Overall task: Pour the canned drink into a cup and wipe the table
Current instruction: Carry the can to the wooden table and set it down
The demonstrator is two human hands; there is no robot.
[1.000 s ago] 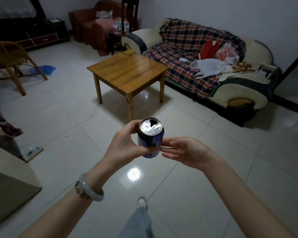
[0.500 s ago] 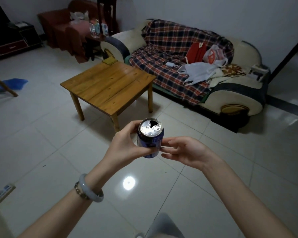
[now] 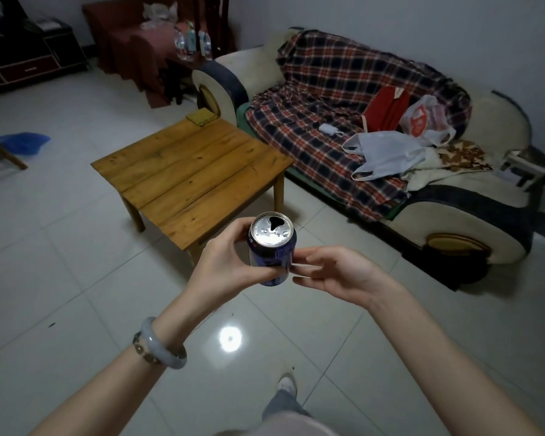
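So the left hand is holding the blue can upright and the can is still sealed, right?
Not quite: the head view shows the can already open, with a dark hole in its top. The left hand does hold it upright.

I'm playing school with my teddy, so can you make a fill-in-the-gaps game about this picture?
1. The can is held in the ____ hand.
2. The can's top is already ____.
3. The wooden table stands in front of the ____.
4. The left hand has a ____ on its wrist.

Missing words: left; open; sofa; bracelet
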